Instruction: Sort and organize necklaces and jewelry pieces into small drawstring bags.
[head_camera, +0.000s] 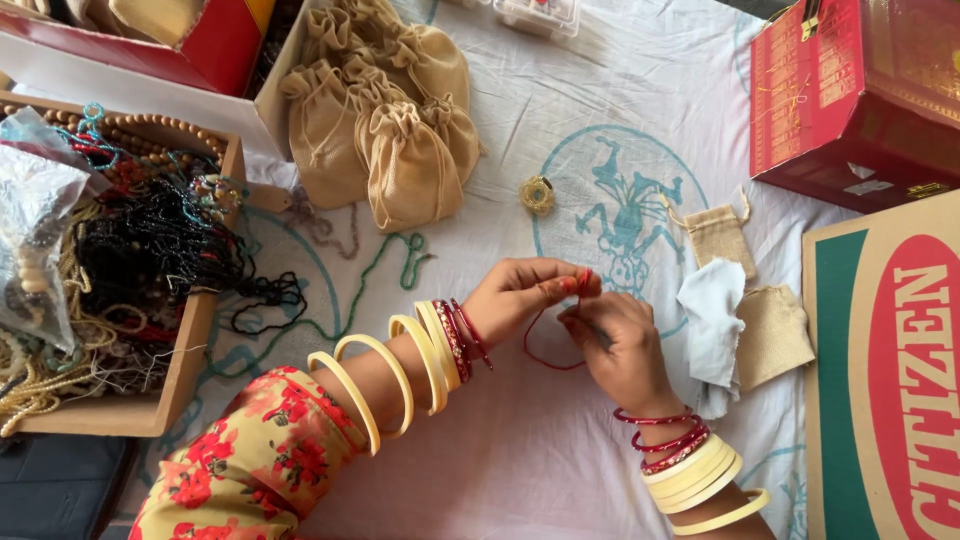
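Red thread (545, 345): pinched between left hand (520, 295) and right hand (622, 350), fingers of both closed on it, loop hanging below toward near edge. White printed cloth (560, 130) covers counter. Cloth pouches (385, 125) toward far edge; bead tray (120, 280) at left edge.

A dark red box with gold print (860, 95) stood at the upper right. Below it lay a tan carton with a green border and red oval (885, 380). A red-and-yellow open box (215, 45) sat at the upper left.
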